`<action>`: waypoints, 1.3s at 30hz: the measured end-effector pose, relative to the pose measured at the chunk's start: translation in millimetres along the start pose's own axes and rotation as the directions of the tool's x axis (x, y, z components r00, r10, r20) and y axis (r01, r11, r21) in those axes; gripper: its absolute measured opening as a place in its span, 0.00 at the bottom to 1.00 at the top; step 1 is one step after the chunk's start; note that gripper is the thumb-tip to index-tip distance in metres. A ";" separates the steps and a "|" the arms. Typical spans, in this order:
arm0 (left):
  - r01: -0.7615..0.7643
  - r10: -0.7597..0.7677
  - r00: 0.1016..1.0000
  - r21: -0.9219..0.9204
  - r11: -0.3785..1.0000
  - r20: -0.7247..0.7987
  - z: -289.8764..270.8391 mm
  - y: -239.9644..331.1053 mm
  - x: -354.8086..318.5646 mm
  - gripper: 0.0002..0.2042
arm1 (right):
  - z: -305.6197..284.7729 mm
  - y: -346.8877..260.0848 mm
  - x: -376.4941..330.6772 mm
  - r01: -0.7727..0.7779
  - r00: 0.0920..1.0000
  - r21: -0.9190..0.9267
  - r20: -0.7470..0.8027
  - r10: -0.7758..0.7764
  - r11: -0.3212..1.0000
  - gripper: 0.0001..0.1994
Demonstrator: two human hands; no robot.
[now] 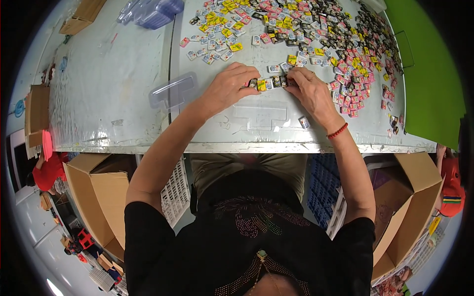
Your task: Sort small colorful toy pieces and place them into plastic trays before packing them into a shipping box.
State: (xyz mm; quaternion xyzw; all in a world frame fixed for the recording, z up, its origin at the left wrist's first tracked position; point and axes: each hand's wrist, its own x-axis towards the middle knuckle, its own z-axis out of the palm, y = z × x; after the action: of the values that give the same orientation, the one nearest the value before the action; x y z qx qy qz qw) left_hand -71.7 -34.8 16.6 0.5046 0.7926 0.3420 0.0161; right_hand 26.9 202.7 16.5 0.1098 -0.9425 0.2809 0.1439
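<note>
A short row of small printed boxes (269, 83), in black, yellow and white, stretches between my two hands just above or on the table. My left hand (228, 88) pinches the left end with thumb and fingers. At the right end, my right hand (312, 92) closes its thumb and fingertips on the black boxes. Nearer to me lies a clear T-shaped plastic tray (259, 115). A second clear plastic tray (173, 91) is beside my left forearm. One loose small box (304, 122) sits next to my right wrist.
Heaps of small boxes (306, 34) in pink, black, yellow and white spread over the far and right table. Stacked clear trays (153, 12) stand far left. A green panel (429, 74) borders the right side. Cardboard boxes (106, 197) flank me below the table edge.
</note>
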 end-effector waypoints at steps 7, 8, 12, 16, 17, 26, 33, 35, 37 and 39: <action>-0.072 0.078 0.994 0.078 0.994 -0.078 5.5 -1.7 -2.8 0.13 | -1.9 -7.9 5.7 -0.033 0.996 0.032 0.086 0.031 0.999 0.15; -0.073 0.079 0.994 0.077 0.994 -0.078 5.9 -0.9 -1.6 0.13 | -2.0 -6.6 5.3 -0.027 0.995 0.039 0.092 0.023 0.999 0.15; -0.044 0.047 0.998 0.065 0.997 -0.051 4.5 2.5 1.1 0.14 | -0.5 -3.1 3.3 -0.009 0.999 -0.002 0.046 0.009 1.000 0.16; -0.016 0.018 0.998 0.038 0.999 -0.054 5.2 -1.1 -1.7 0.15 | 2.4 -6.6 5.6 -0.001 0.997 -0.034 0.078 0.004 0.999 0.17; -0.018 0.020 0.998 0.037 0.999 -0.053 5.9 -0.7 -1.0 0.15 | 3.0 -7.1 5.8 0.008 0.998 -0.065 0.069 -0.003 0.998 0.17; 0.022 -0.022 0.999 0.010 1.000 -0.042 10.2 0.7 0.6 0.14 | 10.6 -10.4 3.4 0.004 1.000 -0.099 0.022 -0.002 0.995 0.16; -0.017 0.018 0.999 0.021 1.000 -0.031 -23.1 31.4 -12.2 0.13 | -22.5 -53.2 4.5 0.010 0.996 -0.128 0.091 0.002 0.992 0.15; -0.025 0.025 0.999 0.004 1.000 -0.039 -28.0 42.7 -27.1 0.13 | -22.8 -70.3 -3.1 -0.011 0.992 -0.117 0.123 0.025 0.993 0.15; -0.089 0.090 0.996 0.093 0.992 -0.008 -23.2 46.1 -44.0 0.12 | -14.0 -78.1 -12.9 -0.016 0.986 -0.073 0.162 0.027 0.997 0.16; -0.057 0.059 0.998 0.070 0.996 -0.025 -13.7 45.0 -55.1 0.11 | -1.2 -80.0 -21.7 -0.014 0.985 -0.088 0.170 0.029 0.996 0.16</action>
State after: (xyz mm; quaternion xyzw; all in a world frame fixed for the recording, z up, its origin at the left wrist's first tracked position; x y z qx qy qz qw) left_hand -14.3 -75.1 34.6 0.5228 0.7892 0.3215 -0.0219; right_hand 70.4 140.6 50.0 0.1171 -0.9637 0.2311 0.0640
